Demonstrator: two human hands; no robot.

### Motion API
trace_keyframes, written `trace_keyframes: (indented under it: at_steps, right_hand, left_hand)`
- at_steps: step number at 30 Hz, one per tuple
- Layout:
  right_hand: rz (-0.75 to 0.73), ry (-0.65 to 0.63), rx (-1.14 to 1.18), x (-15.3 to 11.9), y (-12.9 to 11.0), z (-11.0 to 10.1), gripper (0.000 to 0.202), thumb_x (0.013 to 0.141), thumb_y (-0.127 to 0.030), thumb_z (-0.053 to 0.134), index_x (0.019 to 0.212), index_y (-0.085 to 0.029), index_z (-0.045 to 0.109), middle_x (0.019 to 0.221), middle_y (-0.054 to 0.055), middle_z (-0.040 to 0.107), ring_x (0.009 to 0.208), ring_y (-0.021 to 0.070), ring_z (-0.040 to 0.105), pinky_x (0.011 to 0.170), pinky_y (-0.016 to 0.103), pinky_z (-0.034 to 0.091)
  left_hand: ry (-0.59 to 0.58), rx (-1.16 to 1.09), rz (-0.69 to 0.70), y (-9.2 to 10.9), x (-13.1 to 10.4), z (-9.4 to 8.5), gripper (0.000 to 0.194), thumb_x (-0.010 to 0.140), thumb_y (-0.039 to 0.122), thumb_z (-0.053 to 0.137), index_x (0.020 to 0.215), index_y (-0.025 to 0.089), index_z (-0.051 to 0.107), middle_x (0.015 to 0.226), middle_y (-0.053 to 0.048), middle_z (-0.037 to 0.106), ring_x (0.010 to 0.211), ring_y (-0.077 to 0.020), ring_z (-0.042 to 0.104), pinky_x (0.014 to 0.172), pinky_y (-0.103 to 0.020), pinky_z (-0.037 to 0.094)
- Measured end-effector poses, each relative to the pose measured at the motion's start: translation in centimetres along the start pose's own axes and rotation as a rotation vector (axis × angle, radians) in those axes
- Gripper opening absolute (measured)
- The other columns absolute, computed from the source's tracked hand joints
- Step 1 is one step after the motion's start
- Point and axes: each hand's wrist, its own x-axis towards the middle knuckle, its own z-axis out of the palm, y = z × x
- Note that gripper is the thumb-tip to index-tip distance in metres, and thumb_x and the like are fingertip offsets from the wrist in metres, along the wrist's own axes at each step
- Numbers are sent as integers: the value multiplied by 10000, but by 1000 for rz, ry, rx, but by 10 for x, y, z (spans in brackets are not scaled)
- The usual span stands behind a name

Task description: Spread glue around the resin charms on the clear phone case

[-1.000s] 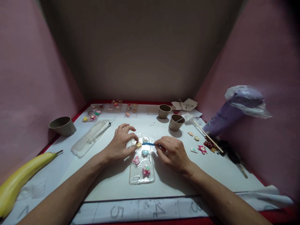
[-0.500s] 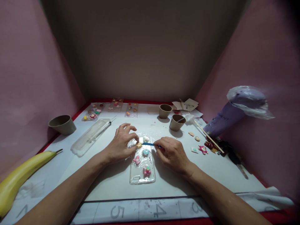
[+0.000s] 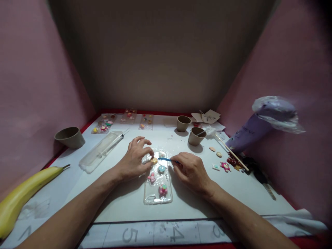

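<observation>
A clear phone case lies on the white surface in front of me, covered in glossy clear glue. Small charms sit on it: a yellow one, a blue heart-like one, a pink rabbit and a pink one with green. My left hand reaches in from the left, thumb and index finger pinching the yellow charm, its other fingers raised. Across from it, my right hand grips a thin blue plastic modelling tool, its tip close beside the yellow charm.
Loose charms lie at right beside a wooden stick and a purple bag. Two brown cups stand behind my hands, another cup at left. A clear tray and banana lie left; decorated cases at the back.
The blue tool's tip has drawn back very slightly from the yellow charm. Both hands otherwise keep their places, and the view has shifted a little.
</observation>
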Motion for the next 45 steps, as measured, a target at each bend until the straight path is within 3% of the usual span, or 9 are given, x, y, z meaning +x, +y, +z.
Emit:
trace_keyframes:
  at_steps: [8,30,45]
  right_hand:
    - [31,109,-17,2,0,-9,149,778,-144,543,729,-158,683,611,5,614,557,116,521,583,255,355]
    - [4,77,-12,2,-3,-6,152,803,-145,535,750,-158,677,626,13,630,560,120,524,581,256,362]
    - [-21,9,7,-1,-2,1,148,834,-124,534,821,-169,675,685,28,634,642,145,550,625,269,380]
  left_hand:
    - [-6,0,-11,1,0,0,120,806,312,600,858,218,651,1199,-73,507,1276,-323,280,1045,-548,306]
    - [1,-22,-24,1,0,-1,138,804,331,593,869,222,647,1196,-68,517,1271,-319,293,1046,-542,301]
    - [141,-52,-160,-4,3,-2,267,706,81,447,839,230,624,1117,-41,550,1182,-278,365,1035,-535,312]
